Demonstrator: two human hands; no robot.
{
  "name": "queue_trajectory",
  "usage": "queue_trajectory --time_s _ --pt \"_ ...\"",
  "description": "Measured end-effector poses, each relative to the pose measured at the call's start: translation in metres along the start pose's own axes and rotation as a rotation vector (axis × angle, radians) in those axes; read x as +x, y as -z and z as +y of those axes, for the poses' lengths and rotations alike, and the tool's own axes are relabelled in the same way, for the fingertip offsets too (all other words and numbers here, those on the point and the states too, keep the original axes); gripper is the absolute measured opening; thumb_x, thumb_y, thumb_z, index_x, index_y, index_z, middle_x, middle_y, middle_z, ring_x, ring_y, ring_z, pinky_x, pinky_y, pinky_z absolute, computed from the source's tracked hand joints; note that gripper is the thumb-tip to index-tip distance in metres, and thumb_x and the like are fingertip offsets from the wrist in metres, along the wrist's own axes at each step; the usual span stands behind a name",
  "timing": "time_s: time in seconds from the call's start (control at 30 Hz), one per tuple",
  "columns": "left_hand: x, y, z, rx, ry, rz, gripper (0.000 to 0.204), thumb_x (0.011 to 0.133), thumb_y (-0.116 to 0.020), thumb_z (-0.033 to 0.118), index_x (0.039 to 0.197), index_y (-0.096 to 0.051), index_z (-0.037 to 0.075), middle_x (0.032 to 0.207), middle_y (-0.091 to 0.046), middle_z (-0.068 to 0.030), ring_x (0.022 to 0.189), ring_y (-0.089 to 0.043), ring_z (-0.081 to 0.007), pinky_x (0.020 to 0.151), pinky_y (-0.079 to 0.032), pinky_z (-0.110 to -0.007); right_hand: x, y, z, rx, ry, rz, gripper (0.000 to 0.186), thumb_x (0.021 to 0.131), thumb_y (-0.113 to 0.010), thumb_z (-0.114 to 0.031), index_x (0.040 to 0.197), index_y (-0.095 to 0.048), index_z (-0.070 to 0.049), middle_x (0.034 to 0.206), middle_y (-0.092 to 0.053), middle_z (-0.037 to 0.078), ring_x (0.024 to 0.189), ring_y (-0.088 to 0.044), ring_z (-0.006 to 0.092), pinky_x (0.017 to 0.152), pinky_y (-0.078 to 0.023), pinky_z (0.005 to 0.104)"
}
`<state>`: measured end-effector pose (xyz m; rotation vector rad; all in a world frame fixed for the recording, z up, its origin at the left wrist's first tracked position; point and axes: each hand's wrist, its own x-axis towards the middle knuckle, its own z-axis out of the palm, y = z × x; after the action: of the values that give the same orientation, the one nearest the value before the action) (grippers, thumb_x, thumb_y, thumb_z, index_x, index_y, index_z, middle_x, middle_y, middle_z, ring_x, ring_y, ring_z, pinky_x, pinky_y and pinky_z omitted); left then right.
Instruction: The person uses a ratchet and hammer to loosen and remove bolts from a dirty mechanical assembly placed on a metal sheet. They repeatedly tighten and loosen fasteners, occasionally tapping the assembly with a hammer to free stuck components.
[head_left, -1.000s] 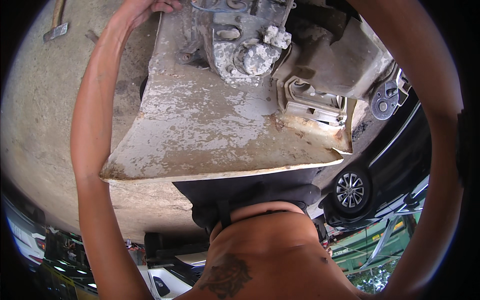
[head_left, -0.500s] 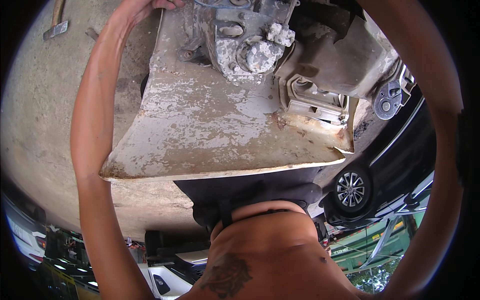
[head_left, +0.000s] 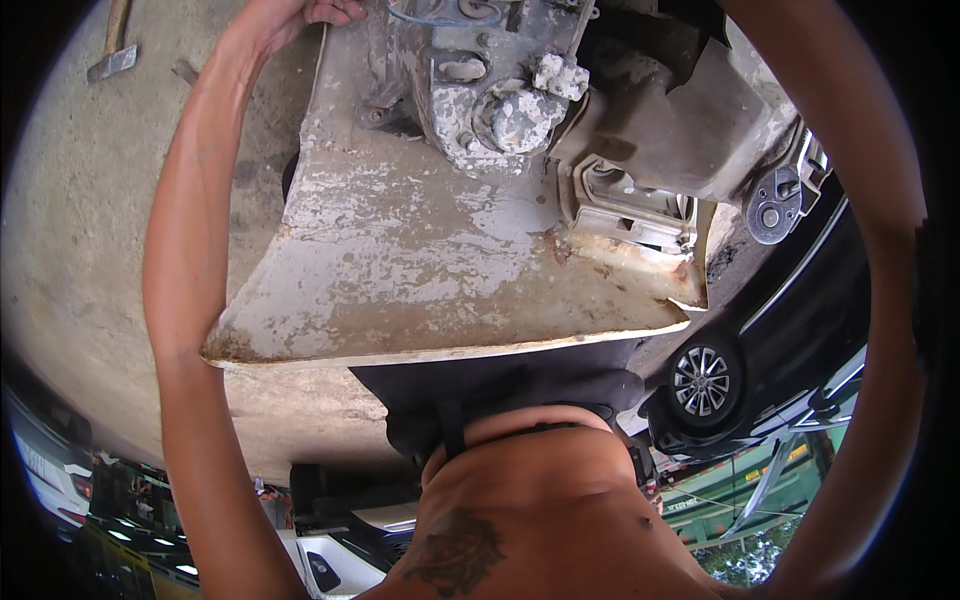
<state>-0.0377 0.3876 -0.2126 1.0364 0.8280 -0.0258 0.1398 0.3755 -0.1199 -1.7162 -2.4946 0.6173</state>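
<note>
A large car body panel (head_left: 400, 260) with flaking pale paint and rusty edges stands in front of me. Its near edge runs across the middle of the view. At the top, my left hand (head_left: 300, 14) has its fingers curled over the panel's left edge; the top of the picture cuts part of the hand off. A grey, paint-spattered mechanical housing (head_left: 475, 100) is fixed to the panel's inner side. To its right sits a pale bracket-like frame (head_left: 635, 205). Of my right side only the arm (head_left: 890, 250) shows, reaching up past the top right; the hand is out of sight.
A hammer (head_left: 112, 62) lies on the concrete floor (head_left: 90, 200) at the far left. At right stands a black car with a spoked wheel (head_left: 702, 380). A round metal fitting (head_left: 772, 212) sits by my right arm. White vehicles (head_left: 50, 465) stand at lower left.
The panel and the housing sit very slightly lower in the picture. My left hand keeps its place at the panel's edge.
</note>
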Motion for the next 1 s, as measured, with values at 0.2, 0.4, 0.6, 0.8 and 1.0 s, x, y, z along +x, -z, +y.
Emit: queue_trajectory --time_s 0.2,0.4,0.6,0.8,1.0 --pt "0.0 -0.001 0.001 -0.027 0.026 0.01 0.014 0.104 -0.056 0.015 0.099 -0.059 0.003 0.059 -0.061 -0.0078 0.048 -0.068 -0.0244 0.043 -0.059 -0.031 0.008 -0.005 -0.001 -0.296 0.256 -0.138 0.041 0.096 -0.054 -0.029 0.096 -0.073 0.008 0.099 -0.071 0.031 0.096 -0.071 0.0451 0.082 -0.057 0.051" --pt "0.0 -0.001 0.0 -0.055 0.002 0.006 0.013 0.103 -0.057 0.015 0.099 -0.06 0.003 0.06 -0.061 -0.0076 0.049 -0.069 -0.0248 0.042 -0.058 -0.032 0.002 0.0 0.0 -0.287 0.34 -0.108 0.041 0.096 -0.055 -0.029 0.096 -0.073 0.008 0.099 -0.071 0.031 0.096 -0.071 0.0452 0.082 -0.057 0.051" --pt "0.001 0.0 -0.002 -0.065 0.038 0.022 0.012 0.102 -0.057 0.014 0.097 -0.06 0.003 0.06 -0.061 -0.0075 0.049 -0.069 -0.0254 0.042 -0.059 -0.033 0.0 0.001 -0.001 -0.261 0.379 -0.086 0.041 0.095 -0.055 -0.029 0.096 -0.073 0.008 0.098 -0.071 0.031 0.096 -0.071 0.0453 0.082 -0.057 0.0511" --pt "0.002 0.001 -0.002 -0.039 0.03 0.011 0.015 0.103 -0.056 0.016 0.096 -0.061 0.003 0.059 -0.06 -0.008 0.048 -0.068 -0.0255 0.044 -0.059 -0.033 -0.003 0.005 -0.001 -0.234 0.402 -0.065 0.04 0.095 -0.056 -0.029 0.097 -0.073 0.007 0.098 -0.071 0.031 0.095 -0.071 0.0454 0.082 -0.056 0.0512" --pt "0.005 0.001 -0.003 -0.028 0.036 0.023 0.018 0.103 -0.055 0.017 0.095 -0.061 0.002 0.059 -0.06 -0.0088 0.048 -0.067 -0.0258 0.045 -0.06 -0.033 -0.011 0.009 -0.001 -0.196 0.413 -0.047 0.04 0.095 -0.056 -0.029 0.097 -0.073 0.007 0.098 -0.071 0.031 0.095 -0.071 0.0455 0.082 -0.056 0.0512"
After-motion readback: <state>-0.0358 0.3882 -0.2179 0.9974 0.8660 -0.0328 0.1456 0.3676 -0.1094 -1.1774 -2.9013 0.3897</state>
